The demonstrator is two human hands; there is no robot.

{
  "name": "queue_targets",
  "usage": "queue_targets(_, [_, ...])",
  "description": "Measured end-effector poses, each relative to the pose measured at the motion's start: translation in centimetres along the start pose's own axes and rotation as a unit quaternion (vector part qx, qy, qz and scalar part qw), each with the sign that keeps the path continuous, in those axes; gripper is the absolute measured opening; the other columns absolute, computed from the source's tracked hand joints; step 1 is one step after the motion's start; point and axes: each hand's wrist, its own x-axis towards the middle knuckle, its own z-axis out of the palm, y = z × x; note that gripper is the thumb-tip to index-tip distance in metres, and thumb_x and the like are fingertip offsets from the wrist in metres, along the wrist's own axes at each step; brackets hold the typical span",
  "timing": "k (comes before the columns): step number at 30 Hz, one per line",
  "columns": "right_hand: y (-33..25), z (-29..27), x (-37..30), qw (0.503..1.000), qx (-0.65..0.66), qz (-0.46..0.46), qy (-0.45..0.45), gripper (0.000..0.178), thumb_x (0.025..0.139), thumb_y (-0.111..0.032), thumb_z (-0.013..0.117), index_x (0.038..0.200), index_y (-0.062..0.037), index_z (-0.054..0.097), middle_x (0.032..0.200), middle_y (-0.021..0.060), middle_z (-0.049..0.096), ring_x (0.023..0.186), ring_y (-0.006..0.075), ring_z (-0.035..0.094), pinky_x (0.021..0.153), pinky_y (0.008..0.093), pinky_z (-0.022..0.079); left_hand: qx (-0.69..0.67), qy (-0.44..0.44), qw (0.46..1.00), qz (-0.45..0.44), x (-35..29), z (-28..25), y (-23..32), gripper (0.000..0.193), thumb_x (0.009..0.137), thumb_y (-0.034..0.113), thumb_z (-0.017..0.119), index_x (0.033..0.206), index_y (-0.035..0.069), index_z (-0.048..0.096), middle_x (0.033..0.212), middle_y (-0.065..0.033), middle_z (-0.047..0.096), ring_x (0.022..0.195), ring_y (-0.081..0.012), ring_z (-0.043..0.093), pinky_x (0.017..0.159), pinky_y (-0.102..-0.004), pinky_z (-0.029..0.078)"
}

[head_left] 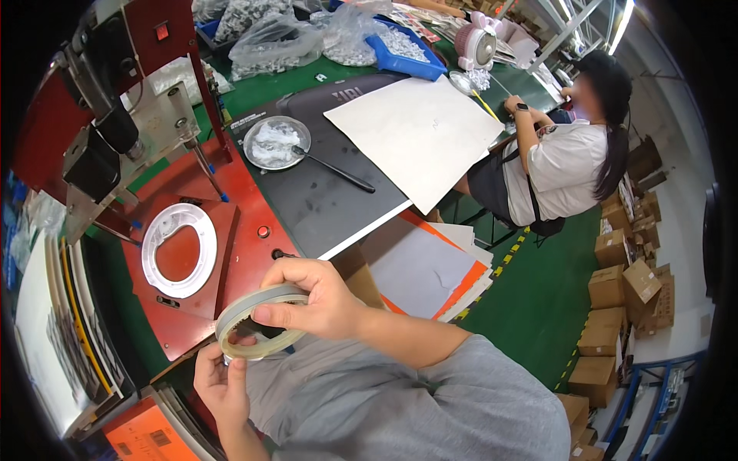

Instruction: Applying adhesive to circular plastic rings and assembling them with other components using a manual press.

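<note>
A round ring-shaped part, pale yellowish with a grey band around its outside, is held above my lap. My right hand pinches its upper right side, thumb on the near face. At its lower left edge, my left hand grips it with thumb and fingers; some of those fingertips are hidden behind the ring. Just beyond, a white ring-shaped part lies flat on the red base of a press machine. A round dish of white paste, with a black-handled tool resting in it, sits on the dark mat.
The machine's red frame and metal head rise at the left. A large white sheet covers part of the table. Bags of small white parts and a blue tray stand behind. A seated co-worker and cardboard boxes are at right.
</note>
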Motion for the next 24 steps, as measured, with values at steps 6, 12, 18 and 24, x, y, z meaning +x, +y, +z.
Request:
queue_targets(6, [-0.4,-0.4,0.1,0.999,-0.017,0.004,-0.028,0.024,0.095,-0.022,0.084,0.098,-0.0031,0.07,0.088,-0.0005,0.069,0.082,0.0047,0.061,0.072,0.0248,0.049,0.027,-0.032,0.999,-0.005,0.1,-1.0,0.1,0.033,0.1,0.016,0.077,0.123,-0.005,0.064,0.114,-0.0185,0.077,0.106,-0.0207,0.073,0.099,-0.034,0.055])
queue_targets(12, [-1.7,-3.4,1.3,0.999,-0.009,0.016,-0.046,0.024,0.111,-0.019,0.06,0.124,0.0002,0.065,0.1,0.0026,0.07,0.094,0.0091,0.066,0.081,0.0275,0.056,0.023,0.005,1.0,0.003,0.7,-1.6,-0.1,0.03,0.097,0.002,0.075,0.123,-0.008,0.065,0.113,-0.0198,0.077,0.106,-0.0229,0.073,0.098,-0.0339,0.055])
queue_targets(18, [-0.2,-10.0,3.8,0.89,-0.403,-0.042,0.21,0.016,0.102,-0.014,0.071,0.11,-0.0002,0.069,0.098,0.0086,0.071,0.089,0.0172,0.069,0.079,0.0314,0.056,0.048,0.049,0.998,-0.001,0.7,-3.0,-2.0,0.028,0.099,0.001,0.072,0.125,-0.008,0.064,0.117,-0.0155,0.074,0.106,-0.0173,0.07,0.095,-0.0297,0.054])
queue_targets(24, [2.0,-11.2,3.7,0.808,-0.559,-0.055,0.178,0.039,0.093,-0.022,0.08,0.121,0.0002,0.064,0.116,0.018,0.065,0.108,0.0341,0.064,0.094,0.0436,0.053,0.056,0.061,0.997,-0.009,1.2,-3.0,-2.5,0.03,0.099,0.0,0.072,0.127,-0.008,0.064,0.117,-0.012,0.073,0.105,-0.015,0.069,0.094,-0.0273,0.053])
